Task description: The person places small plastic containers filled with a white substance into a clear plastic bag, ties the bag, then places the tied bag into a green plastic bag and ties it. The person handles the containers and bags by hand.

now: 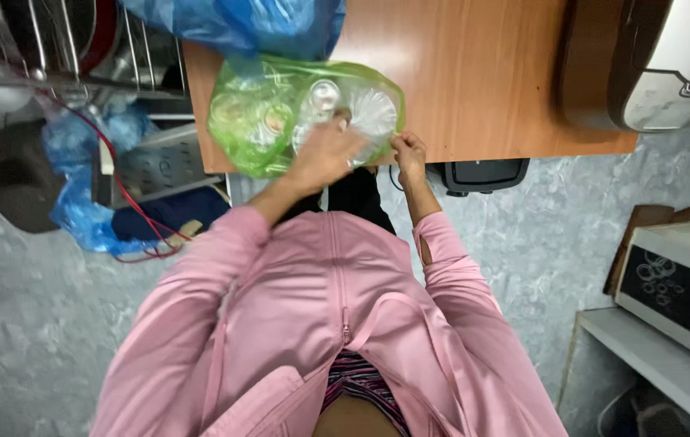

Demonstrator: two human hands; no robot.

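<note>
A green see-through plastic bag (252, 121) lies at the near edge of a wooden table (482, 73). Inside it are clear plastic containers (373, 109). My left hand (325, 154) rests over the bag's open side, fingers curled on one clear container. At the bag's right corner, my right hand (410, 152) pinches the bag's edge. Both pink-sleeved arms reach forward from my body.
A blue plastic bag (240, 20) sits behind the green one. A metal wire rack (62, 57) stands at the left, with a red cable (131, 206) and more blue plastic (78, 218) below. An appliance (652, 65) occupies the table's right end; a microwave (681, 283) is on a white shelf.
</note>
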